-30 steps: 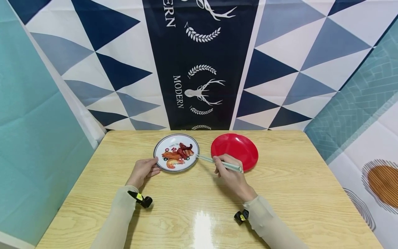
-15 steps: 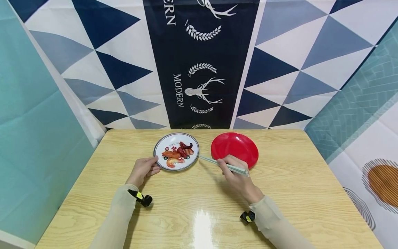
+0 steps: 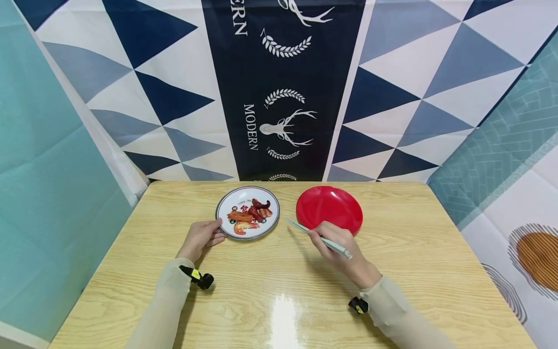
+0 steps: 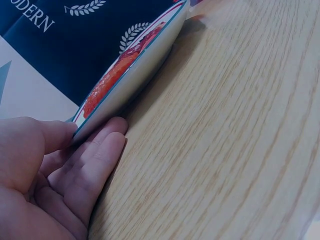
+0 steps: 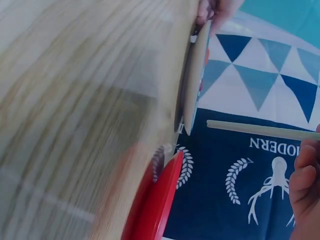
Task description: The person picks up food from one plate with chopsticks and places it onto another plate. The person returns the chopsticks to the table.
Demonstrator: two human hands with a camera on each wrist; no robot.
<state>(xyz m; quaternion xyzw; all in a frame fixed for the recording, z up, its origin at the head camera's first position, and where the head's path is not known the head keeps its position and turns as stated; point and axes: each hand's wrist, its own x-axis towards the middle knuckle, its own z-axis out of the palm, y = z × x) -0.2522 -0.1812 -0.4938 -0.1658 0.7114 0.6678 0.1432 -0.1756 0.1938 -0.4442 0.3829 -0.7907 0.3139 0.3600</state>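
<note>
My left hand [image 3: 203,240] pinches the near-left rim of a white plate [image 3: 230,205] with a dark edge line, thumb on top and fingers beneath, as the left wrist view shows. Several food pieces lie on the plate: a shrimp [image 3: 244,227], an orange-brown piece [image 3: 240,216] and dark red meaty ones [image 3: 255,212]. In my right hand [image 3: 342,249] is a pair of pale green chopsticks [image 3: 335,247], their tips together, nothing between them, just right of the plate and above the table. Behind that hand sits a red plate [image 3: 329,206], partly covered by it.
The wooden table [image 3: 261,281] carries both plates near its back edge, with a narrow gap between them. A patterned cloth wall [image 3: 283,97] rises right behind the table. Each wrist wears a small black camera [image 3: 358,305].
My right hand has drawn back toward the lower right, taking the chopstick tips off the white plate's food and past its rim. My left hand and both plates stay put.
</note>
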